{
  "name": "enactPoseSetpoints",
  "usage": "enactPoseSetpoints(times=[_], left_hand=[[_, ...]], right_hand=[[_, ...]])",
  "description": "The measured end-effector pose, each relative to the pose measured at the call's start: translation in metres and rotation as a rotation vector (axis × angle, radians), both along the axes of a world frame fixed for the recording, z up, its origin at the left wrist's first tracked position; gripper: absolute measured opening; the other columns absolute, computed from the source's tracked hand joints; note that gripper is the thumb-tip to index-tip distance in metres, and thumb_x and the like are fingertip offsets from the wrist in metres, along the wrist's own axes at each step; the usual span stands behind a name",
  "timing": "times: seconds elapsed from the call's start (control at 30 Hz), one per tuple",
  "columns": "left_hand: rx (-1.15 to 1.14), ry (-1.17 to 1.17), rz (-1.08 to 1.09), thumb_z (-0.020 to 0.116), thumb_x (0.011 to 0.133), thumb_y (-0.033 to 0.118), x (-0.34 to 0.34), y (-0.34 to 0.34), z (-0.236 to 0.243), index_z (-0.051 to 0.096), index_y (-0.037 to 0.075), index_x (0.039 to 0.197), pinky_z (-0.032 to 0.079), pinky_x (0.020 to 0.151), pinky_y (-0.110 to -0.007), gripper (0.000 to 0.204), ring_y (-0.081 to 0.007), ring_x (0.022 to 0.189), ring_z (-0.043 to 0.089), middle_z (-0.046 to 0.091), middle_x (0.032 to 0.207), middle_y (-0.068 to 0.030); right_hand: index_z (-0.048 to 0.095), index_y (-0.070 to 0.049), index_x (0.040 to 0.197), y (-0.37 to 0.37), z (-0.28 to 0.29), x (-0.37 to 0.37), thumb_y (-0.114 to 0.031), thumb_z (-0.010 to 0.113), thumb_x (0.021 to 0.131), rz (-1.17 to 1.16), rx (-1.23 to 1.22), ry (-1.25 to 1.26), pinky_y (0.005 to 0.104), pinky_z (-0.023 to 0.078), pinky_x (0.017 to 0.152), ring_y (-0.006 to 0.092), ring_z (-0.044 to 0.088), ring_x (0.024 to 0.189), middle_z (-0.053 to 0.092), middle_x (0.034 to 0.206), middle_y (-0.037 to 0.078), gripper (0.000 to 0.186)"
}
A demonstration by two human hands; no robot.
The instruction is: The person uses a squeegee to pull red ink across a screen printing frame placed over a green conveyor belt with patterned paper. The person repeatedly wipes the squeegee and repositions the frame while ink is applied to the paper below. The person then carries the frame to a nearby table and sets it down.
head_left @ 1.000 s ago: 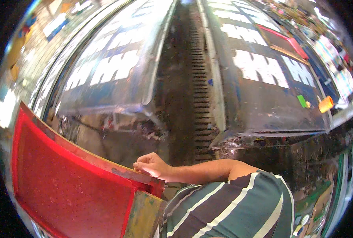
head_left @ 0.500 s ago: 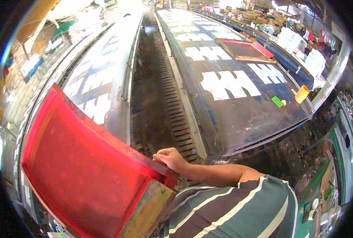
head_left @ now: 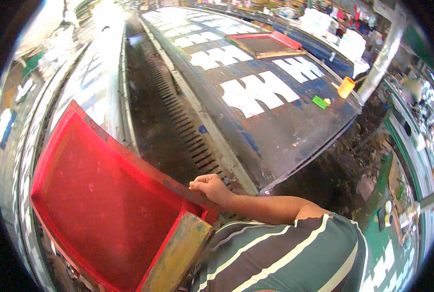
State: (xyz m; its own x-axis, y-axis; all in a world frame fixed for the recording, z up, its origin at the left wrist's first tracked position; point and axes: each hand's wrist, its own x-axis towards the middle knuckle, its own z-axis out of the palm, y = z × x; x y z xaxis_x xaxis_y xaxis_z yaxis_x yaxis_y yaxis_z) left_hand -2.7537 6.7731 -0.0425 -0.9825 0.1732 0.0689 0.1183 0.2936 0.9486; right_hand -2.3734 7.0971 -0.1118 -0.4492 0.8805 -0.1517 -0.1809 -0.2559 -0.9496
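Note:
A screen-printing frame [head_left: 95, 194] with red mesh and red-stained edges tilts upright across the lower left. A wooden bar [head_left: 178, 253] stained with yellow and green runs along its near side. My right hand [head_left: 212, 189] is closed at the frame's right-hand corner, fingers curled over the top edge, gripping it. Its bent forearm reaches in from the right, beside my striped shirt. My left hand does not show; the frame covers much of that side.
A long dark table [head_left: 285, 141] bears rows of white cut pieces [head_left: 261, 92], another red-edged screen frame [head_left: 265, 44], an orange cup [head_left: 346, 87] and a green card [head_left: 319, 102]. Another long table [head_left: 80, 92] lies left, across a narrow aisle [head_left: 151, 109]. A pole [head_left: 385, 56] stands right.
My view has turned right, so the tables and the things on them sit farther left. The frame stays before me, tilted slightly differently, with my right hand still on its corner.

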Motion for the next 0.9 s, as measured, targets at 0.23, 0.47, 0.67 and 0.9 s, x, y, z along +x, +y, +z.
enactPoseSetpoints(times=[0.23,0.47,0.67,0.9], left_hand=[[-0.042,0.003,-0.351,0.079,0.101,0.030,-0.054,0.118,-0.016,0.064,-0.003,0.145,0.055,0.108,-0.047,0.057,-0.0307,0.116,0.067,0.071,0.131,-0.0192],[0.000,0.092,-0.785,0.079,0.103,0.032,-0.014,0.246,0.008,0.061,-0.007,0.151,0.053,0.111,-0.046,0.065,-0.0308,0.123,0.067,0.071,0.137,-0.0197],[0.234,0.107,-1.193,0.079,0.102,0.031,0.162,0.322,0.053,0.061,-0.009,0.153,0.052,0.112,-0.046,0.067,-0.0308,0.127,0.066,0.071,0.141,-0.0183],[0.320,0.097,-1.519,0.080,0.101,0.025,0.404,0.386,0.076,0.070,-0.006,0.142,0.054,0.106,-0.043,0.052,-0.0285,0.118,0.068,0.074,0.132,-0.0158]], right_hand=[[0.083,-0.001,0.094,0.006,-0.006,0.057,-0.027,0.074,0.109,-0.299,-0.012,-0.019,0.0293,0.050,0.070,0.0072,0.063,0.074,0.074,0.082,-0.002,0.032],[0.083,-0.001,0.099,-0.044,0.009,0.185,-0.021,0.071,0.110,-0.708,0.005,-0.082,0.0286,0.053,0.071,0.0081,0.066,0.077,0.076,0.086,0.000,0.026],[0.081,0.001,0.100,-0.146,0.028,0.318,-0.009,0.063,0.108,-1.087,0.056,0.126,0.0282,0.053,0.067,0.0098,0.067,0.074,0.077,0.088,0.003,0.022],[0.079,-0.005,0.096,-0.300,0.035,0.447,-0.015,0.069,0.110,-1.554,0.217,0.215,0.0287,0.051,0.066,0.0087,0.064,0.071,0.073,0.083,-0.001,0.020]])
